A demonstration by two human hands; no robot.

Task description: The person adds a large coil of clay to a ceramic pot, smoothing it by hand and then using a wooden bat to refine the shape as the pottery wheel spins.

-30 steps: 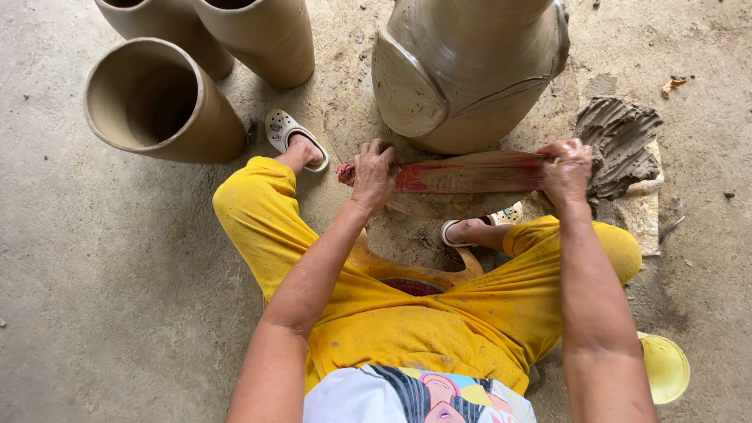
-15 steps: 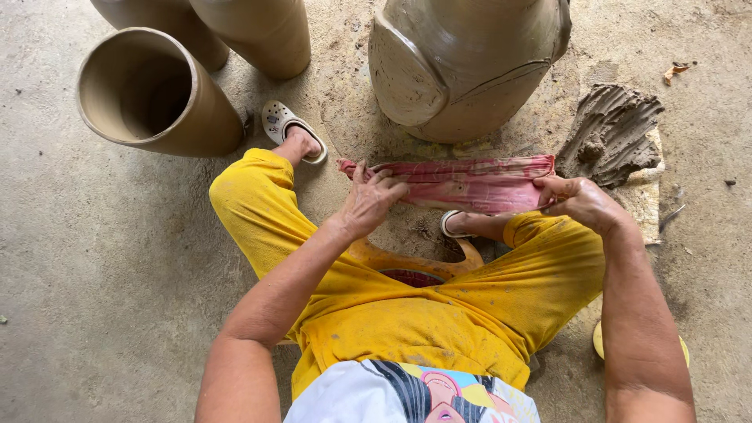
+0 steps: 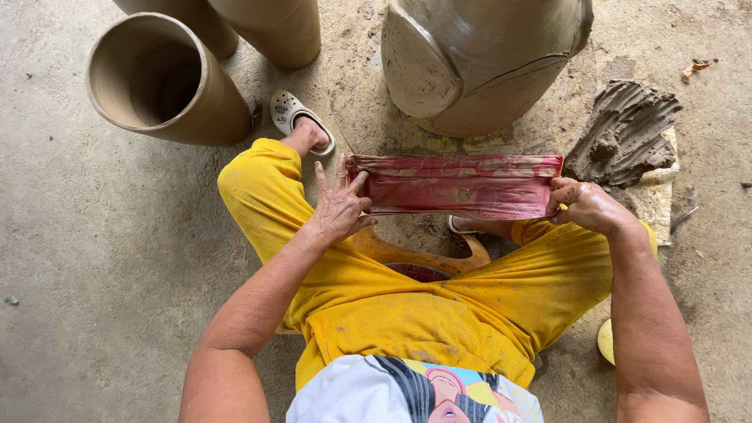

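A wet, clay-smeared red cloth (image 3: 458, 185) is stretched flat between my hands, above my knees. My left hand (image 3: 338, 210) pinches its left end with thumb and forefinger, the other fingers spread upward. My right hand (image 3: 586, 205) grips the right end in a closed fist. Just beyond the cloth stands a large unfired grey clay pot (image 3: 478, 59) with a raised patch on its side. I sit low on a wooden stool (image 3: 423, 257), in yellow trousers, legs apart.
Tan clay cylinders stand and lie at the upper left, the nearest one (image 3: 160, 82) on its side with its mouth open. A lump of wet clay (image 3: 623, 133) rests on a sheet at the right. A yellow object (image 3: 605, 341) pokes out by my right thigh. Concrete floor all around.
The cloth was rolled narrow and held up near the pot; it is now lower, closer to me and spread out wide. My left fingers have opened out.
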